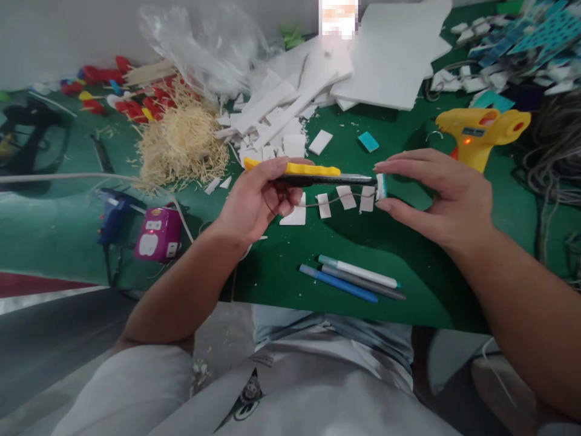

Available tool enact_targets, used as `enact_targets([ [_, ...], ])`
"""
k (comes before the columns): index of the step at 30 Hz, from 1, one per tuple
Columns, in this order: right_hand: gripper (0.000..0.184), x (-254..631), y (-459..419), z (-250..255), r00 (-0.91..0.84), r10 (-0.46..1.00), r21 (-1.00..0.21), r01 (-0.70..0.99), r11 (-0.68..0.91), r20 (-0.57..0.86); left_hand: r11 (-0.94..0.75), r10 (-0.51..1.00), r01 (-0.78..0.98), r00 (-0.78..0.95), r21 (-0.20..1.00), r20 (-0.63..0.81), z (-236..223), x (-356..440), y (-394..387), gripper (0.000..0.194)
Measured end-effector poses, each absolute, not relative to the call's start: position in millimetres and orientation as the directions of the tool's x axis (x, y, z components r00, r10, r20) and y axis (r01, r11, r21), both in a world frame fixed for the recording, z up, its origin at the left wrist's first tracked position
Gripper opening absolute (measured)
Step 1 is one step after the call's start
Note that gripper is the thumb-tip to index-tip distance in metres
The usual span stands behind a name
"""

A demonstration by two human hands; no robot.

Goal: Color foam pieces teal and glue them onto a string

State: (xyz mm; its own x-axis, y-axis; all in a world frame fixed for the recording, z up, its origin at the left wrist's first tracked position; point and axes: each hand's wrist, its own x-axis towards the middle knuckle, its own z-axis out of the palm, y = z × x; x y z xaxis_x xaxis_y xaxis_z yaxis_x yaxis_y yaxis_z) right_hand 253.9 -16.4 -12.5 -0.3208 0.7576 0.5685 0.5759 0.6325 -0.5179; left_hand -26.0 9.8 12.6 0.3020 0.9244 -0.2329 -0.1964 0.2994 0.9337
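Note:
My left hand (254,203) is closed around a yellow-and-black utility knife (313,172), whose tip points right. Between the thumb and fingertips of my right hand (447,194) is a small white foam piece (381,186) with a teal face, held on edge at the knife's tip. A thin grey cord (333,200) runs from beneath my left hand towards that piece. Along the cord are several small white foam pieces (346,197). Whether the blade touches the held piece, I cannot tell.
A yellow glue gun (483,130) stands at right, its light on. Three pens (349,280) lie in front. Foam scraps (290,109), a teal piece (368,142) and a straw-like heap (186,142) lie behind. A purple power adapter (157,235) sits left, by a cable.

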Motion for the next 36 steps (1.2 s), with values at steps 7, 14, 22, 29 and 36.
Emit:
enact_targets([
  [7,0.049,246.2,-23.6,-11.6,-0.197,0.723,-0.543,0.538,0.644,0.662,0.329,0.929,-0.164,0.231,0.930,-0.288,16.7,-20.1,9.3,0.042],
  [14,0.047,248.8,-23.7,-13.8,-0.194,0.768,-0.554,0.588,0.589,0.610,0.268,0.942,-0.192,0.259,0.944,-0.215,11.7,-18.5,7.7,0.054],
  [22,0.041,245.9,-23.8,-14.4,-0.178,0.799,-0.600,0.571,0.560,0.575,0.240,0.941,-0.165,0.281,0.957,-0.187,4.5,-21.9,8.5,0.049],
  [29,0.047,255.2,-17.8,-13.8,-0.324,0.722,-0.453,0.604,0.655,0.612,0.167,0.956,-0.115,0.260,0.979,-0.133,3.0,-24.6,8.0,0.050],
  [36,0.048,258.0,-17.0,-15.4,-0.347,0.707,-0.415,0.621,0.665,0.616,0.168,0.956,-0.080,0.255,0.983,-0.142,6.0,-25.1,7.0,0.051],
])
